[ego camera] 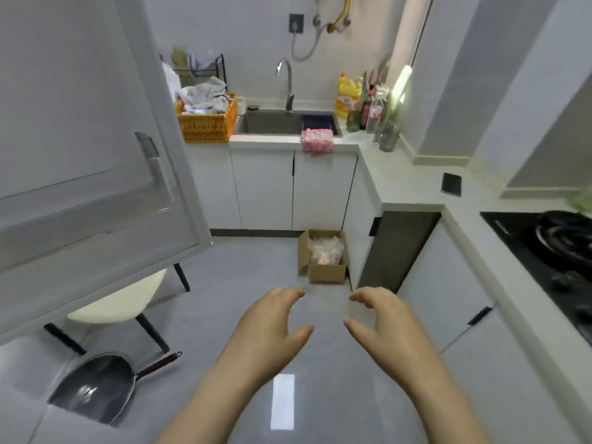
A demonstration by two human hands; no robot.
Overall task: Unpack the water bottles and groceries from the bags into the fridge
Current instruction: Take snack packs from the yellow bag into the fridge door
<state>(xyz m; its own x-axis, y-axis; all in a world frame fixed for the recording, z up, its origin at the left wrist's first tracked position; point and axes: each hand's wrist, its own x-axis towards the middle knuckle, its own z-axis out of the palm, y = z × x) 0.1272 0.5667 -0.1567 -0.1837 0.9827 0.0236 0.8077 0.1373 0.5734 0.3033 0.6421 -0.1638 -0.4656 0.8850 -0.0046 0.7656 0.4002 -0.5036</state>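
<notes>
Holding left hand [272, 322] and right hand [381, 318] out empty at lower centre, fingers loosely curled and holding nothing, seemingly going for the next item, fridge door [80, 139] standing open at upper left, likely needing next stepping closer and gripping the plastic bag [325, 251] sitting in the cardboard box [326, 272] mid-frame.

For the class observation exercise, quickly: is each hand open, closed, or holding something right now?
Left hand: open, loosely curved, holding nothing.
Right hand: open, loosely curved, holding nothing.
</notes>
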